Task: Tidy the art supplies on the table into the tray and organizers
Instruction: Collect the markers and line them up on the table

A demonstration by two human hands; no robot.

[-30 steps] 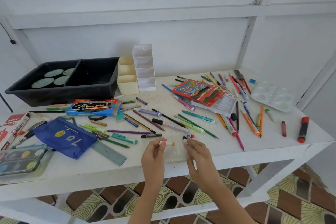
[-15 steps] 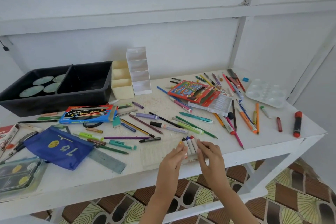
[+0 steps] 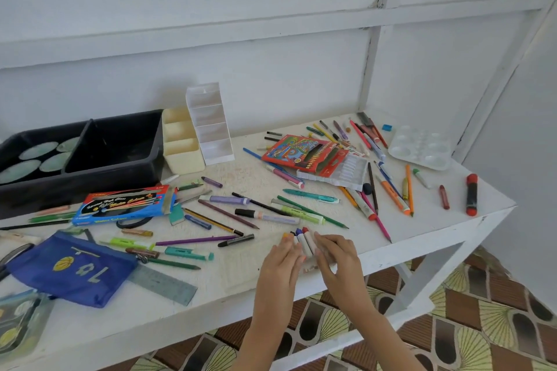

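Observation:
A few wax crayons (image 3: 304, 239) with orange, blue and red tips lie side by side near the table's front edge, on a clear plastic insert (image 3: 241, 268). My left hand (image 3: 281, 262) holds the orange crayon at the row's left side. My right hand (image 3: 334, 256) grips the row from the right with curled fingers. The black two-part tray (image 3: 90, 173) stands at the back left. Beside it are a cream organizer (image 3: 180, 156) and a white tiered organizer (image 3: 211, 129). Many pens, pencils and markers (image 3: 265, 215) are scattered across the white table (image 3: 437, 226).
A blue pencil case (image 3: 69, 271) and a steel ruler (image 3: 162, 283) lie at the front left. A blue watercolour box (image 3: 123, 205) is before the tray. A red pencil box (image 3: 304, 153), a white palette (image 3: 419, 147) and a red marker (image 3: 471, 194) lie to the right.
My left hand brought the orange crayon rightward to the other crayons. Both hands now close on the row together, and my view has shifted a little right.

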